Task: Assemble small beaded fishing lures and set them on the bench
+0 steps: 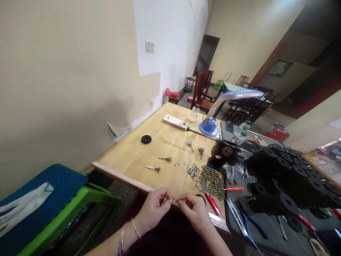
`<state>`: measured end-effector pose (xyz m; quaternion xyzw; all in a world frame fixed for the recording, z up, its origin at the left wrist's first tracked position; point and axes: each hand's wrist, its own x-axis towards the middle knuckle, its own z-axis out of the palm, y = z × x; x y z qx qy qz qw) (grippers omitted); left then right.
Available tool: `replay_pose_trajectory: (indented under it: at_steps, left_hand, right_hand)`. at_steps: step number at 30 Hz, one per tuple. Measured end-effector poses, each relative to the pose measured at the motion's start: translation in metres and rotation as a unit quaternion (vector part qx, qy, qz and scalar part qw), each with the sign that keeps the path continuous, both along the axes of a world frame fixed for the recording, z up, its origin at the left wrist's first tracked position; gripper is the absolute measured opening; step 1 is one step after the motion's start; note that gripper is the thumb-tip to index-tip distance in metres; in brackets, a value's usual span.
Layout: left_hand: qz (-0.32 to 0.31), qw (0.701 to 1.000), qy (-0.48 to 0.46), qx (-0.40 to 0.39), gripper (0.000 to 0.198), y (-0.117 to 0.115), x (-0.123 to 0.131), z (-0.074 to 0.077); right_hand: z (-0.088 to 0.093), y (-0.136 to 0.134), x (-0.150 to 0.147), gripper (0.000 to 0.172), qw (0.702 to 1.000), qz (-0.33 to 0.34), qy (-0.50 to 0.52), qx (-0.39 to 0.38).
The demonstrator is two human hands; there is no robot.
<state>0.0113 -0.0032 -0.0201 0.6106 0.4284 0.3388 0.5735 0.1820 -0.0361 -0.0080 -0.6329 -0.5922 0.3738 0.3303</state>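
My left hand [153, 208] and my right hand [194, 209] meet at the near edge of the wooden table [160, 145]. Both are closed in a pinch, fingertips almost touching each other. What they pinch is too small to make out. Just beyond them lies a pile of small beads [211, 179], with loose coloured beads [191, 170] beside it. A red pen-like tool [212, 203] lies to the right of my right hand. Small tasselled pieces [165, 159] rest further out on the table.
A measuring tape [122, 175] runs along the table's near edge. A black disc [146, 139], a white block [176, 122] and a blue desk lamp [209, 126] stand further back. A dark tray [269, 224] at right holds pliers, scissors and several black spools [287, 170]. A green stool [87, 195] with blue cushion is at left.
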Motion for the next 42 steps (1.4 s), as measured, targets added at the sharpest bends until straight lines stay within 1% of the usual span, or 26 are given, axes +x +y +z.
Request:
replay_pose_trajectory:
  at_steps: [7, 13, 17, 20, 22, 26, 29, 32, 37, 42]
  left_hand:
    - [-0.005, 1.000, 0.009, 0.003, 0.012, -0.002, 0.001, 0.000]
    - [-0.003, 1.000, 0.007, -0.002, 0.013, -0.003, 0.003, 0.000]
    - [-0.001, 1.000, 0.002, -0.003, 0.015, -0.002, 0.002, 0.000]
    - [0.009, 1.000, -0.009, -0.002, 0.016, 0.001, -0.001, 0.000]
    - [0.017, 1.000, -0.011, -0.003, 0.017, 0.004, -0.003, 0.001]
    - [0.034, 0.999, -0.009, -0.002, 0.018, 0.008, -0.009, 0.003]
    - [0.046, 0.999, -0.018, 0.001, 0.019, 0.010, -0.011, 0.003]
    - [0.049, 0.999, -0.022, -0.001, 0.019, 0.010, -0.012, 0.002]
    - [0.032, 0.999, -0.012, 0.002, 0.018, 0.008, -0.011, -0.003]
    - [0.023, 0.999, 0.007, 0.023, 0.018, 0.007, -0.011, -0.010]
  right_hand:
    - [-0.009, -0.003, -0.001, 0.026, 1.000, -0.019, 0.007, -0.013]
    - [-0.008, -0.005, -0.004, 0.028, 0.999, -0.025, 0.000, -0.020]
    - [-0.001, -0.003, 0.000, 0.027, 1.000, -0.013, -0.005, -0.015]
    - [0.008, -0.003, 0.006, 0.015, 1.000, 0.014, -0.019, -0.007]
    - [0.013, -0.004, 0.011, 0.012, 0.999, 0.030, -0.038, 0.002]
    - [0.016, -0.006, 0.018, 0.017, 0.995, 0.055, -0.082, -0.008]
    - [0.018, -0.008, 0.021, 0.017, 0.993, 0.067, -0.094, -0.004]
    - [0.024, -0.008, 0.020, 0.019, 0.994, 0.072, -0.077, -0.007]
    - [0.035, -0.009, 0.020, 0.021, 0.996, 0.076, -0.047, 0.008]
    - [0.038, -0.008, 0.021, 0.025, 0.993, 0.110, -0.039, -0.004]
